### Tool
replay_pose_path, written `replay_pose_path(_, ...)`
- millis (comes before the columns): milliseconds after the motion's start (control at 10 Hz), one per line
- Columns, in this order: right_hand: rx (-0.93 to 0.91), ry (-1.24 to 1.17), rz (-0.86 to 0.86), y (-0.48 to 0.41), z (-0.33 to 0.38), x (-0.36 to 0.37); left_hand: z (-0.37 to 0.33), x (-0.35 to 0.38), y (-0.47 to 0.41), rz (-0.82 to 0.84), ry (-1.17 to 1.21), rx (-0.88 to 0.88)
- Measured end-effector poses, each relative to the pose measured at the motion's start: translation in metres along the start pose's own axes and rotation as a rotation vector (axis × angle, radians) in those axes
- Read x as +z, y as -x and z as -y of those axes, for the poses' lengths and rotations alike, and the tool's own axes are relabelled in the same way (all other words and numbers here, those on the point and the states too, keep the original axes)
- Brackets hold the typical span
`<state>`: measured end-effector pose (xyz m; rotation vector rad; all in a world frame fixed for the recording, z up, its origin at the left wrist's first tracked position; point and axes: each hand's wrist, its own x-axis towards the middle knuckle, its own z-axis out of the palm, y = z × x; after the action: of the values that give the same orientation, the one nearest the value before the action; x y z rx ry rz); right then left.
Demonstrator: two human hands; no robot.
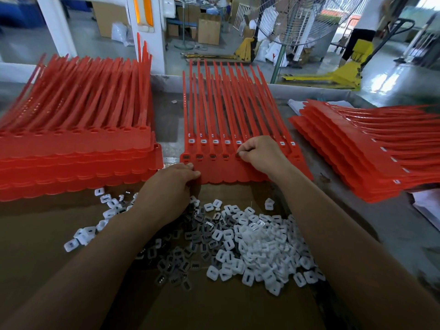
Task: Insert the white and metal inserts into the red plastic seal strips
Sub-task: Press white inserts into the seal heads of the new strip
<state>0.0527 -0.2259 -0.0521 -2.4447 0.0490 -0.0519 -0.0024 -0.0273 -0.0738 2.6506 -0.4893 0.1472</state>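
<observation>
A sheet of joined red seal strips [226, 170] lies in front of me, tails pointing away. The sheet under it shows white inserts [215, 141] in its sockets; the top sheet's left sockets hold dark metal inserts [212, 157]. My right hand [259, 153] has its fingers curled, pinching a small insert at the fifth socket of the top sheet. My left hand [176, 184] grips the near left edge of that sheet. A loose heap of white inserts [259, 248] and grey metal inserts [190, 239] lies on the brown cardboard [47, 234] below my hands.
A tall stack of red strip sheets [76, 148] stands to the left. Another stack [371, 148], with white inserts showing, fans out at the right on white paper. Beyond the table edge are a standing fan [295, 20], a yellow pallet jack [333, 77] and cardboard boxes.
</observation>
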Motion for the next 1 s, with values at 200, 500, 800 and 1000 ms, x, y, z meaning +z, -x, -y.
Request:
replay_pose_path(200, -0.067, 0.167, 0.028, -0.0024, 0.0041, 0.0004, -0.0003, -0.0006, -0.0001, -0.004, -0.001, -0.001)
replay_pose_path(500, 0.037, 0.009, -0.029, -0.0087, 0.0035, 0.0002, -0.0018, -0.0025, 0.0003, -0.002, -0.004, -0.003)
replay_pose_path(800, 0.004, -0.044, -0.024, -0.0096, -0.0022, -0.0011, -0.0024, -0.0038, -0.0001, -0.003, -0.005, 0.002)
replay_pose_path(1000, -0.006, -0.051, -0.002, -0.0032, -0.0016, -0.0051, -0.0025, -0.0038, 0.0000, -0.003, -0.010, -0.003)
